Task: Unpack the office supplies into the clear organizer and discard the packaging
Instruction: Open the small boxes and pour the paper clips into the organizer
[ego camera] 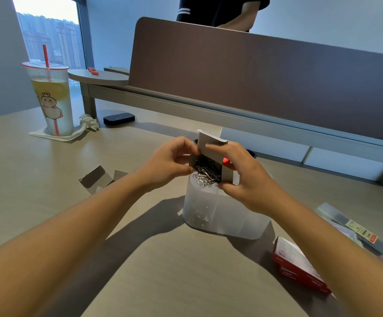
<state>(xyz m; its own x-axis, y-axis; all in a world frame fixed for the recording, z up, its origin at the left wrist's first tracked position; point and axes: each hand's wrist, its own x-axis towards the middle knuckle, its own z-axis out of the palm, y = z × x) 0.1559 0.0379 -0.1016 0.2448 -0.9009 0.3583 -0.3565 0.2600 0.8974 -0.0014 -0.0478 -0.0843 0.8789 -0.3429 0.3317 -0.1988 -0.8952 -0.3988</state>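
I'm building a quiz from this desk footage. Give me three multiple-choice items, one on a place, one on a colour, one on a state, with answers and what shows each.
1. Where is the drink cup?
A. far left of the desk
B. beside the red boxes
C. inside the organizer

2. What colour is its straw?
A. green
B. red
C. black

3. What state is the paper clip box in?
A. sealed
B. crushed flat
C. open, tipped over the clear organizer

Answers:
1 A, it stands on a napkin at the far left.
2 B, the straw is plainly red.
3 C, its flap is up, paper clips spill out, and the left hand and right hand hold it.
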